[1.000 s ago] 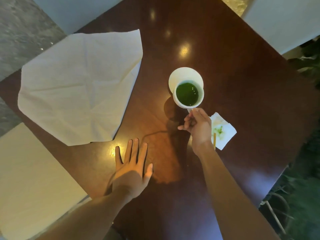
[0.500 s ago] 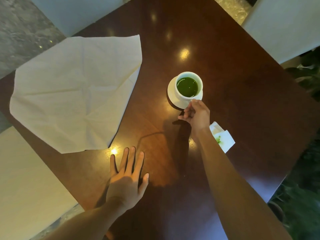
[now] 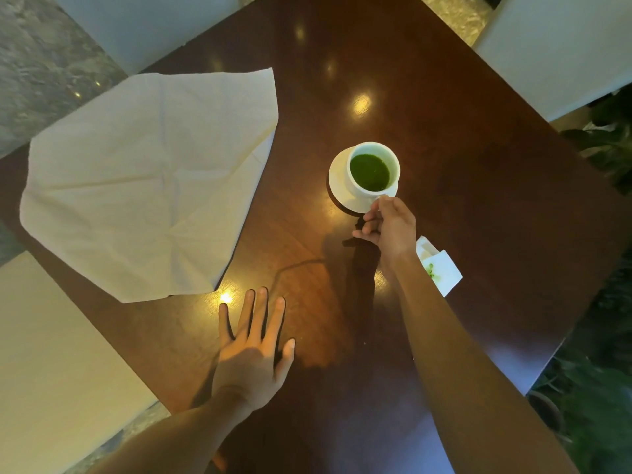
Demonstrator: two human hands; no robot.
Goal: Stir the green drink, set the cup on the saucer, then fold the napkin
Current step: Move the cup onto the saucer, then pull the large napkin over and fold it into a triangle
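Where the right hand (image 3: 390, 224) curls in against the near side of the white cup (image 3: 373, 171), its fingers cover the handle, so the handle itself cannot be made out; the grip looks pinched closed on it, thumb on top. The cup sits on the white saucer (image 3: 338, 184), off-centre toward the saucer's far right, hiding much of the plate. The green drink (image 3: 370, 172) fills the cup, its surface dark and flat. Behind the right wrist a small folded tissue (image 3: 443, 268) with a green stain is partly covered by the forearm. The left hand (image 3: 251, 350) lies flat on the tabletop (image 3: 461, 172), fingers straight and spread, holding nothing. The napkin (image 3: 154, 179) lies unfolded and creased at the tabletop's left, one corner reaching over the edge. Between napkin and saucer runs a bare strip of dark wood, and the far and right parts are also open. Pale seat cushions border the tabletop, cut off by the frame.
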